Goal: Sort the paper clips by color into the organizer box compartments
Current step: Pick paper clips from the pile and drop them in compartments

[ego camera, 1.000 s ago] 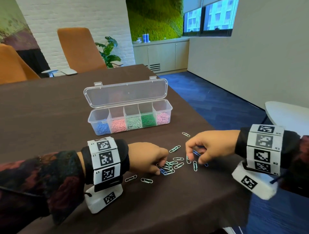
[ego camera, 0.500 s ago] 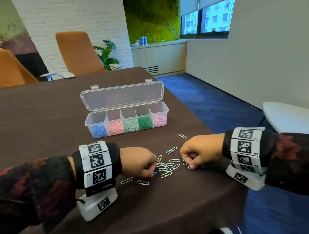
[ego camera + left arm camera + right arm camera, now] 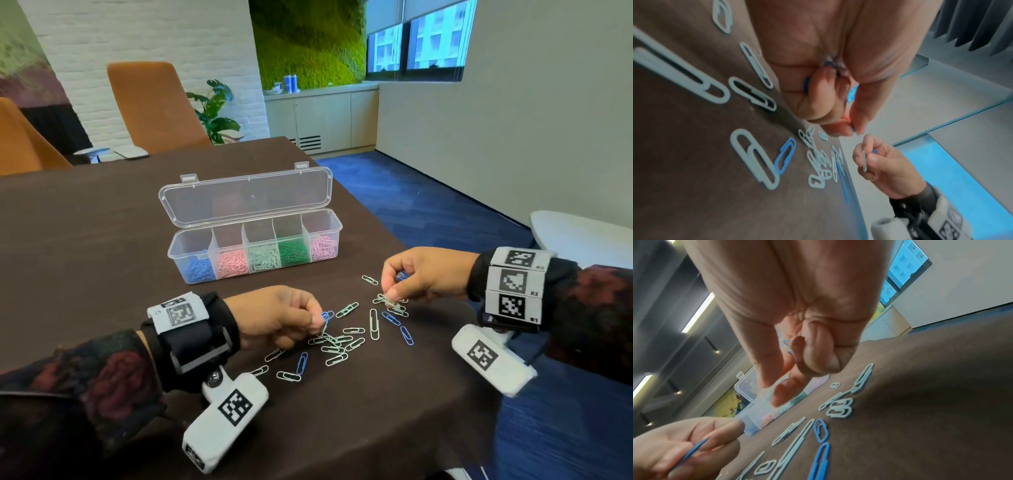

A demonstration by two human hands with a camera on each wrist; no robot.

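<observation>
The clear organizer box (image 3: 191, 246) stands open on the table, holding blue, pink, pale green, dark green and pink clips in separate compartments. Loose pale green paper clips (image 3: 337, 342) and blue paper clips (image 3: 406, 335) lie scattered between my hands. My left hand (image 3: 320, 320) hovers just above the pile and pinches a blue clip (image 3: 694, 449); more blue shows inside its curled fingers (image 3: 806, 84). My right hand (image 3: 388, 296) pinches a pale green clip (image 3: 864, 162) over the pile's right side, with blue clips (image 3: 400, 275) tucked in its palm.
The brown table (image 3: 85, 240) ends in an edge close behind the right hand, with blue carpet (image 3: 428, 212) beyond. Orange chairs (image 3: 154, 106) stand at the far side. A white round seat (image 3: 582, 236) sits at the right.
Both hands have risen off the pile. The left now holds a blue clip at its fingertips, and the right has lifted a pale green clip. The head view has shifted.
</observation>
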